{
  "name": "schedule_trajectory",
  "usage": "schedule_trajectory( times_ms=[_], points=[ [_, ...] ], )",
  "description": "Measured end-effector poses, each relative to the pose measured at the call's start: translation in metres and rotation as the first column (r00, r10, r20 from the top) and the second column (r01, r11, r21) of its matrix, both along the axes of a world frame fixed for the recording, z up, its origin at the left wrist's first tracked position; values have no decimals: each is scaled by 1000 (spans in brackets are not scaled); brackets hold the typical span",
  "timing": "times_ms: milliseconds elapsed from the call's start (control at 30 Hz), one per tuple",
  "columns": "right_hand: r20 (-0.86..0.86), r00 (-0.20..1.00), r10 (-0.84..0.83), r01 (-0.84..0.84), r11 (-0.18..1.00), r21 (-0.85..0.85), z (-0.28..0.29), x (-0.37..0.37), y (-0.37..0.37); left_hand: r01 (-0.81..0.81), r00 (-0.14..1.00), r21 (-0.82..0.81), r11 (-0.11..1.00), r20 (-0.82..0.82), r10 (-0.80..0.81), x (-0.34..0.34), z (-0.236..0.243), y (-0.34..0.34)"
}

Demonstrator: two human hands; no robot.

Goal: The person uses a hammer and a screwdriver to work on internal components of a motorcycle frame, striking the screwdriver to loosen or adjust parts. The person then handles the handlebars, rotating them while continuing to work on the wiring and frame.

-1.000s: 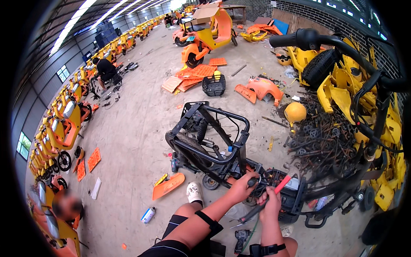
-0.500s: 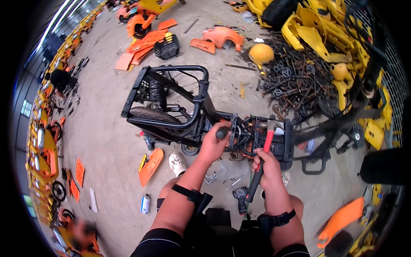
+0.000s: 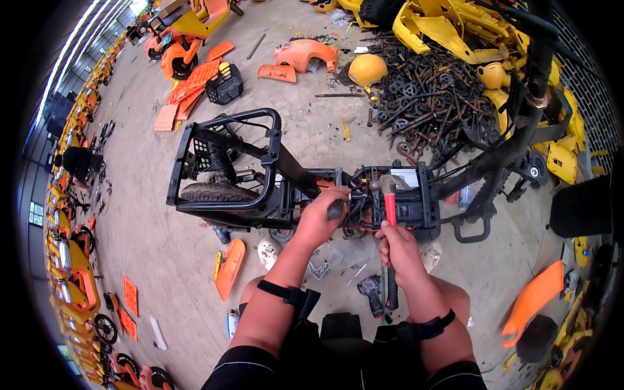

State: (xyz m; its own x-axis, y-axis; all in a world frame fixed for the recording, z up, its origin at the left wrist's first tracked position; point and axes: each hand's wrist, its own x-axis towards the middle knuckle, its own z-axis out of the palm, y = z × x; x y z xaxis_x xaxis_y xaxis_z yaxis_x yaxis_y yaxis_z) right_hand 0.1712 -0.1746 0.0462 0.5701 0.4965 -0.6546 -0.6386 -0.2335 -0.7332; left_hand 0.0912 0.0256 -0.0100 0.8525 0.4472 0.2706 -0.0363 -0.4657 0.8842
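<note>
The black frame of a stripped electric scooter (image 3: 296,170) lies across the floor before me, its rear wheel (image 3: 221,192) at the left. My left hand (image 3: 323,211) is closed round the dark rounded handle of what looks like a screwdriver (image 3: 335,209), over the middle of the frame; its tip is hard to make out among the parts. In my right hand (image 3: 401,250) is a claw hammer (image 3: 390,207) with a red and black handle, gripped partway along. The hammer's head is up, over the open battery bay, just right of the screwdriver.
A cordless drill (image 3: 371,294) lies on the floor between my feet, and a spray can (image 3: 233,323) stands to the left. Beyond the frame are a heap of rusty metal parts (image 3: 435,107), yellow body panels (image 3: 455,32) and orange panels (image 3: 195,81). Another person (image 3: 78,161) crouches far left.
The hammer has swung leftward and turned more upright, its head now closer to my left hand. The left hand stays closed on the screwdriver. The view has shifted slightly.
</note>
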Motion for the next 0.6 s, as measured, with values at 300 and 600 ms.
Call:
schedule_trajectory(
  times_ms=[300,600],
  points=[
    [95,995,39,-39,999,3,1,1,-4,113,993,135,984,-54,-107,3,-7,-6],
    [20,1000,-2,2,1000,-17,-7,5,-9,72,997,81,994,-23,-70,15,2,-1]
  ],
)
